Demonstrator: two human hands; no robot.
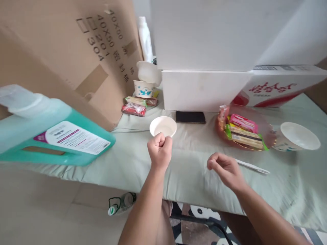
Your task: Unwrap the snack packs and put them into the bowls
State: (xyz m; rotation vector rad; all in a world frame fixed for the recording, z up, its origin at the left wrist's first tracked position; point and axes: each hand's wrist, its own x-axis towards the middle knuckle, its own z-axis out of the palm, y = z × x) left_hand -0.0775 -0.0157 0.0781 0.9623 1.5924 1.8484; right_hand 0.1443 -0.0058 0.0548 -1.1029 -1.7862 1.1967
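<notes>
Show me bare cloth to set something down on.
Free: cloth between left hand and right hand, nearer than the black phone; also nearer than the rightmost white bowl. Crowded: around that bowl and the pink snack dish.

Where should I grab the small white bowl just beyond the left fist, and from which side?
I'd pinch the left rim of the small white bowl, coming from above and the left with the left hand. It stands upright with its mouth open, so the rim should be easy to reach, and the phone lies close on its right, probably leaving less finger room there.
</notes>
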